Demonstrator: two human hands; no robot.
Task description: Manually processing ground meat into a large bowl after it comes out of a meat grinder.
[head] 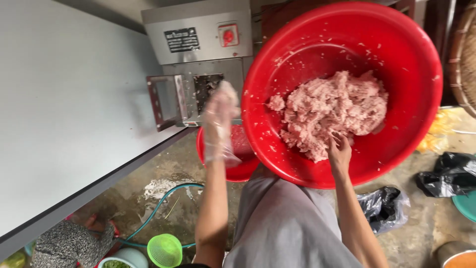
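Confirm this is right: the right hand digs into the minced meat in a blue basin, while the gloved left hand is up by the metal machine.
Not quite: the basin is red, not blue, as the head view shows. The rest holds: the right hand digs into the minced meat, and the gloved left hand is up by the metal machine.

Food-prep workshop: meat grinder (198, 54), minced meat (332, 111)
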